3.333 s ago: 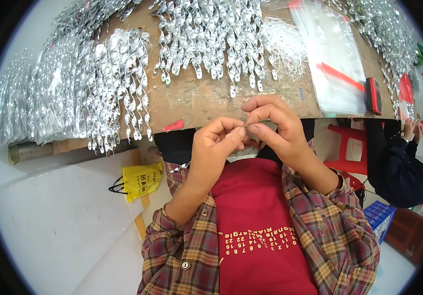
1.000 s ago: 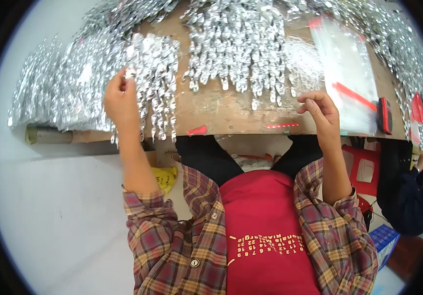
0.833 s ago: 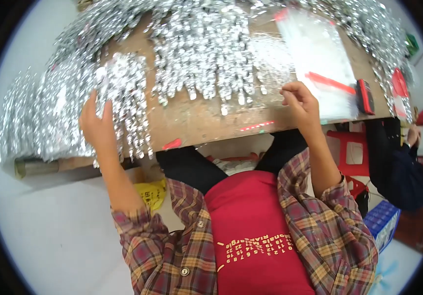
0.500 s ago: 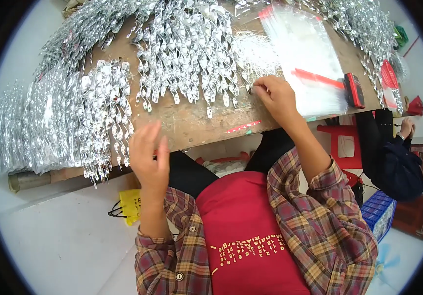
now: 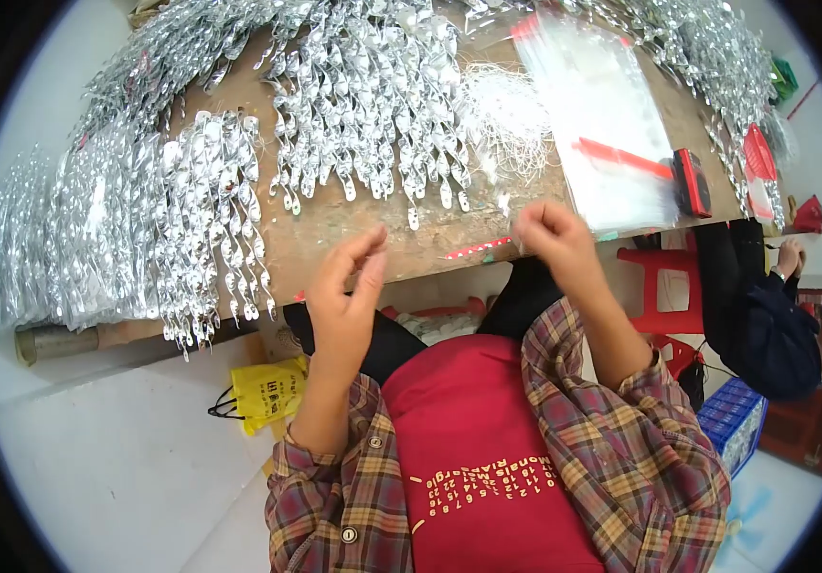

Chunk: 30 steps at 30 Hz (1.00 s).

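My left hand [image 5: 345,294] hovers at the table's near edge, thumb and curled forefinger apart with nothing visible between them. To its right, the fingers of my right hand [image 5: 560,246] are pinched together. Whatever they hold is too small to make out; a pale smear shows just beyond the fingertips. Beyond that hand lies a loose tangle of thin white strings [image 5: 508,113]. Twisted silver strips [image 5: 363,105] hang together in a wide bunch at the middle of the table, their near ends spread over the wood. Another bunch of silver spirals [image 5: 202,210] lies left of my left hand.
Clear plastic bags [image 5: 607,115] with red edges are stacked at the right, beside a red and black device [image 5: 692,183]. Silver strips in plastic [image 5: 105,224] fill the left end. A red stool [image 5: 664,291] and a person in dark clothes [image 5: 774,325] are at the right.
My right hand has drawn back from the white strings toward the table's near edge. My left hand has moved right, toward the right hand, its fingers more curled.
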Available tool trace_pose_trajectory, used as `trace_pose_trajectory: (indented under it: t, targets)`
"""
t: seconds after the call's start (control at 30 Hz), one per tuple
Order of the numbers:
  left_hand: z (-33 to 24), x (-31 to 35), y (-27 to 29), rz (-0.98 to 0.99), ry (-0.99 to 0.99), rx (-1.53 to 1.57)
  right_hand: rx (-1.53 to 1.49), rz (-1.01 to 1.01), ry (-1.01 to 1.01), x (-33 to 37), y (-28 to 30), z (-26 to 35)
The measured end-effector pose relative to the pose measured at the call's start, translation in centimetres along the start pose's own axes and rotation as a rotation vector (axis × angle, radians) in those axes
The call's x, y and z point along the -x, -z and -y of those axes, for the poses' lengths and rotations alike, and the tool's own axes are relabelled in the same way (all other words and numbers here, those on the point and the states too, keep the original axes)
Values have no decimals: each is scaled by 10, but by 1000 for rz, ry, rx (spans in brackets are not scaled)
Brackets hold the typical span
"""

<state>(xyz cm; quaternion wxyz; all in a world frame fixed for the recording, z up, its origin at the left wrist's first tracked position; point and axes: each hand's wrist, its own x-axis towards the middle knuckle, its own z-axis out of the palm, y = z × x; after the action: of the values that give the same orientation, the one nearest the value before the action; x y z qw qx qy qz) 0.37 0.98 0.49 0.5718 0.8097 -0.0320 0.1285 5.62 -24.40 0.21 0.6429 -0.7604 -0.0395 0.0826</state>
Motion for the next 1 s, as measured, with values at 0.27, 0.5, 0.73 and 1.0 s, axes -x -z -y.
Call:
trace_pose_trajectory:
  t: [0.27,0.5,0.73,1.0]
  targets:
    - [10,-37,14,-208,361,1050,334,435,257,51,-18,-5]
    - [-22,-23,30,-271,185,780,937,-19,598,-24,38,-17]
    - [-12,2,13,-68,356,415,1307,22,831,-66,68,-24]
    - [-1,9,-1,33,381,471,1443,236,933,-81,62,-17]
